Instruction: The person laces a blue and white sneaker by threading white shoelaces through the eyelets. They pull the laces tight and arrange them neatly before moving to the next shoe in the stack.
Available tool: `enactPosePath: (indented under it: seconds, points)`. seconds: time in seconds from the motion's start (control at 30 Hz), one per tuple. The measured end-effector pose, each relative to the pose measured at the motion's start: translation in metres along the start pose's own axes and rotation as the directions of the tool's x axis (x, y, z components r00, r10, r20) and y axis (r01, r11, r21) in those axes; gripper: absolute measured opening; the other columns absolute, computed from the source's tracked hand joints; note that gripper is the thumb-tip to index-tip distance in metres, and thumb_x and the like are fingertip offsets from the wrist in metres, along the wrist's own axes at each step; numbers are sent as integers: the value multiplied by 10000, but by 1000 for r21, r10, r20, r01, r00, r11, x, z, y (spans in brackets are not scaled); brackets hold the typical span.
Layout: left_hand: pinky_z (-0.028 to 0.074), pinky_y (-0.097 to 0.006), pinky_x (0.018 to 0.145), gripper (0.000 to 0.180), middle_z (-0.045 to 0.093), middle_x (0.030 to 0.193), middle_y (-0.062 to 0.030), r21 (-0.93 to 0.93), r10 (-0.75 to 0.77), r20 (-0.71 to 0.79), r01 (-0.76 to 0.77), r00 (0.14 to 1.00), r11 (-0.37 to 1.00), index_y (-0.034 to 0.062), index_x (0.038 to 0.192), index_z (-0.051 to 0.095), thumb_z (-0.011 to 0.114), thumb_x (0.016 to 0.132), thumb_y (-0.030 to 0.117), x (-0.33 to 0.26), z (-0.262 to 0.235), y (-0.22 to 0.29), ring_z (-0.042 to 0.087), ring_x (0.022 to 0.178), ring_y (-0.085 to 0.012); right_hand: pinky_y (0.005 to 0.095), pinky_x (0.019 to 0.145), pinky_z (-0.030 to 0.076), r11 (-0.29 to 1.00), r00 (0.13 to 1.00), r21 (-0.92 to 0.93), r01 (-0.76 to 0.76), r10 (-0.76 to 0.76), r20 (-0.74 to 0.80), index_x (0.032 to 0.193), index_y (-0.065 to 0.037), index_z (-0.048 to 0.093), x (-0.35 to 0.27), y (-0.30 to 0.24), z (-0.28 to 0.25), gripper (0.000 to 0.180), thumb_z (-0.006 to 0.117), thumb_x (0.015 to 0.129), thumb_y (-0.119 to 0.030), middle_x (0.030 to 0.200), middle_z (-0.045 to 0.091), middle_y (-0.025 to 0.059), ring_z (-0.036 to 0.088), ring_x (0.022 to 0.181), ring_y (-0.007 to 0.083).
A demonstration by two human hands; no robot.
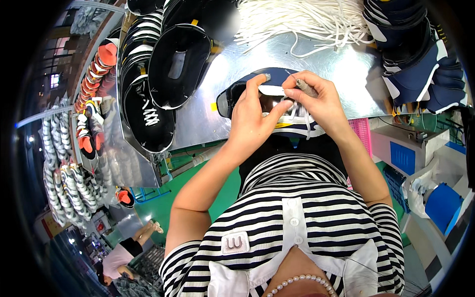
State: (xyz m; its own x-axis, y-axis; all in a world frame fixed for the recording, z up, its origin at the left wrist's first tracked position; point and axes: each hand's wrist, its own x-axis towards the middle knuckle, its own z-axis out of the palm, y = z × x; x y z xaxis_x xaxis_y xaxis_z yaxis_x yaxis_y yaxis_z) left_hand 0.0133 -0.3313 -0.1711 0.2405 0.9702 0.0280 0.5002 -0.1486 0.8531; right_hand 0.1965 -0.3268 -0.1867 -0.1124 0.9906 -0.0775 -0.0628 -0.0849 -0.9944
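At the near edge of the metal table [341,69], just ahead of the striped shirt [297,218], a navy shoe upper [269,96] lies under both hands. Its long axis runs roughly from 9 to 3 o'clock, tilted a little, with the dark open end toward 9 o'clock near a small yellow tag [213,106]; the end toward 3 o'clock is hidden by the hands. The left hand [252,121] presses down on the upper, thumb stretched toward 12 o'clock onto the white tongue [272,90], fingers curled over the lacing; it grips the upper rather than lying flat. The right hand [321,99] is pinched closed on a thin grey tool [306,87] at the tongue's edge, and white laces [297,115] cross beneath its fingers.

Toward 12 o'clock a heap of loose white laces [307,22] covers the far part of the table. Toward 10 o'clock, black uppers [168,69] are stacked in overlapping rows, near but apart from the shoe. Toward 2 o'clock, navy uppers [415,59] are piled to the table's right edge. Bare metal shows between these piles, mostly from 12 to 3 o'clock of the hands. The table's near edge passes right under the shoe, so it overhangs slightly toward the person. Beyond the left edge, racks of finished shoes [91,94] stand well apart.
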Motion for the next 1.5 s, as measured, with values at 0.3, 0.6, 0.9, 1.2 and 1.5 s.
enactPosePath:
  seconds: [0.3,0.6,0.9,1.2,1.5]
  points:
    - [446,-400,703,442,586,733,-77,-4,-71,-285,73,956,997,54,1063,602,821,718,222,-1,19,-6,559,737,-265,299,802,505,982,998,-187,25,-34,-47,1083,-5,612,-17,-10,-5,212,655,930,-144,993,672,111,660,912,203]
    - [445,-406,734,377,642,870,-120,109,18,-285,14,959,994,36,1067,594,779,763,160,-6,18,-4,585,781,-294,369,635,518,843,982,-504,187,-167,85,1010,-23,588,-21,-8,-10,160,659,907,-123,787,690,153,687,728,314]
    - [420,-417,747,355,654,882,-116,337,305,-198,-227,932,914,9,1121,571,672,780,21,-11,21,-2,586,801,-300,447,555,495,605,966,-760,240,-223,128,1032,-21,506,0,-8,23,219,615,901,-159,706,652,161,639,611,374]
    - [494,-243,730,356,674,934,-105,-366,-163,-220,74,962,928,4,1133,497,656,822,-65,8,18,8,628,819,-113,344,585,491,800,982,-595,73,-161,-95,1008,-64,620,-40,-24,-26,205,707,875,-192,773,678,122,664,650,264]
    - [494,-365,866,551,607,1180,-224,-192,-98,-7,95,995,977,-69,1335,378,669,916,140,-1,-12,12,609,1012,-245,299,465,379,797,964,-602,60,-202,-172,857,-104,663,-36,1,-33,284,801,792,-344,552,507,20,502,473,156]
